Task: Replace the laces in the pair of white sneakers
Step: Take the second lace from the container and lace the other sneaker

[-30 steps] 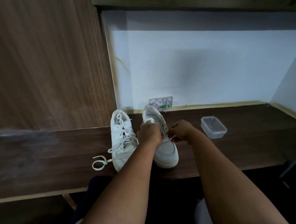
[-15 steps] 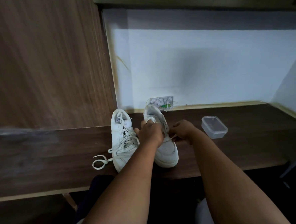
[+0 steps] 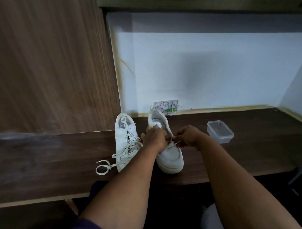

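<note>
Two white sneakers stand on the dark wooden desk (image 3: 250, 152), toes toward me. The left sneaker (image 3: 125, 139) is loosely laced, and its white lace (image 3: 104, 167) trails in a loop onto the desk. My left hand (image 3: 153, 137) grips the right sneaker (image 3: 170, 156) over its tongue and eyelets. My right hand (image 3: 187, 137) pinches a short bit of white lace (image 3: 175, 142) at that shoe's right eyelet row. Most of the lacing under my hands is hidden.
A clear plastic lidded box (image 3: 220, 131) sits on the desk to the right of the shoes. A small white wall plate (image 3: 165, 107) is behind them on the white wall. A tall wooden panel (image 3: 49, 64) rises at the left.
Both hands have shifted slightly on the right sneaker, with the right hand moving a little closer to the eyelets. The shoes have stayed in place.
</note>
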Available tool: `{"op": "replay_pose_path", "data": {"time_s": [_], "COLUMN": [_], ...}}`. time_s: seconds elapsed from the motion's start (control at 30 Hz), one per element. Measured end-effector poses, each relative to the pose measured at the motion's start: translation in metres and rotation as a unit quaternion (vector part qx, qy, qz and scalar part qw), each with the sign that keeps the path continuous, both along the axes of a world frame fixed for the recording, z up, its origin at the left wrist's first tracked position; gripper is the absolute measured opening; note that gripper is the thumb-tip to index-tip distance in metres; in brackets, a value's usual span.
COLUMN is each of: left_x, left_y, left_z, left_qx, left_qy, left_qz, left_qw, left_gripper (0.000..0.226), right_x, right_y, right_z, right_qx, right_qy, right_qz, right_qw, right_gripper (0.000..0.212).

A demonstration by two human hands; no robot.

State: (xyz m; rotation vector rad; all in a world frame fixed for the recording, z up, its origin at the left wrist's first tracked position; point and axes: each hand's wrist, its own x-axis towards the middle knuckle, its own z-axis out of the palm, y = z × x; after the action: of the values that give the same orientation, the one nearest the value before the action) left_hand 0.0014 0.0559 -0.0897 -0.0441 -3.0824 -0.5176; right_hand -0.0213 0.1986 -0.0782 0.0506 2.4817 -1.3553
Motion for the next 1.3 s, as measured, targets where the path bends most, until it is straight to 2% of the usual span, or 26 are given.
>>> {"op": "replay_pose_path", "data": {"time_s": [0.1, 0.2, 0.27, 0.43, 0.53, 0.6, 0.73, 0.8, 0.9, 0.97, 1.03, 1.13, 1.17, 1.23, 1.3], "left_x": [0.001, 0.002, 0.002, 0.001, 0.0, 0.0, 0.004, 0.005, 0.003, 0.005, 0.011, 0.017, 0.018, 0.02, 0.021], "left_y": [0.003, 0.0, -0.003, 0.001, 0.0, -0.001, -0.001, -0.001, -0.004, -0.007, -0.012, -0.023, -0.027, -0.037, -0.046], "left_z": [0.0, -0.002, -0.001, -0.001, -0.003, -0.003, -0.005, -0.004, 0.002, 0.01, 0.02, 0.036, 0.041, 0.05, 0.057], "left_qx": [-0.024, 0.048, 0.059, 0.02, 0.013, 0.008, -0.02, -0.009, 0.026, 0.036, 0.039, 0.109, 0.145, 0.237, 0.35], "left_qy": [0.054, 0.042, 0.034, 0.023, 0.001, -0.008, -0.019, -0.026, -0.031, -0.037, -0.053, -0.055, -0.046, -0.021, 0.001], "left_qz": [-0.031, -0.018, -0.021, -0.05, -0.062, -0.067, -0.079, -0.081, -0.072, -0.056, -0.036, 0.026, 0.055, 0.111, 0.143], "left_qw": [0.998, 0.998, 0.997, 0.998, 0.998, 0.998, 0.997, 0.996, 0.997, 0.997, 0.997, 0.992, 0.987, 0.965, 0.926], "left_gripper": [0.018, 0.014, 0.016, 0.02, 0.023, 0.026, 0.033, 0.034, 0.036, 0.037, 0.035, 0.034, 0.034, 0.035, 0.036], "right_x": [0.001, 0.002, -0.001, -0.007, -0.008, -0.006, 0.001, 0.006, 0.021, 0.03, 0.037, 0.042, 0.043, 0.049, 0.054], "right_y": [0.004, 0.006, 0.006, 0.008, 0.021, 0.035, 0.076, 0.087, 0.075, 0.058, 0.04, 0.025, 0.024, 0.029, 0.036], "right_z": [-0.002, -0.006, -0.009, -0.009, -0.006, 0.0, 0.025, 0.042, 0.067, 0.081, 0.091, 0.097, 0.099, 0.106, 0.118], "right_qx": [-0.025, -0.03, -0.023, 0.085, 0.037, -0.047, -0.193, -0.298, -0.482, -0.533, -0.496, -0.397, -0.358, -0.296, -0.253], "right_qy": [-0.01, 0.001, 0.01, 0.025, -0.016, -0.041, 0.026, 0.066, 0.098, 0.119, 0.171, 0.31, 0.362, 0.449, 0.496], "right_qz": [0.004, -0.003, -0.02, 0.022, -0.002, -0.084, -0.274, -0.348, -0.353, -0.312, -0.296, -0.277, -0.275, -0.302, -0.324], "right_qw": [1.0, 1.0, 0.999, 0.996, 0.999, 0.994, 0.942, 0.886, 0.796, 0.777, 0.798, 0.818, 0.816, 0.787, 0.765], "right_gripper": [0.022, 0.024, 0.023, 0.018, 0.018, 0.014, 0.016, 0.017, 0.027, 0.029, 0.02, 0.016, 0.018, 0.017, 0.012]}}
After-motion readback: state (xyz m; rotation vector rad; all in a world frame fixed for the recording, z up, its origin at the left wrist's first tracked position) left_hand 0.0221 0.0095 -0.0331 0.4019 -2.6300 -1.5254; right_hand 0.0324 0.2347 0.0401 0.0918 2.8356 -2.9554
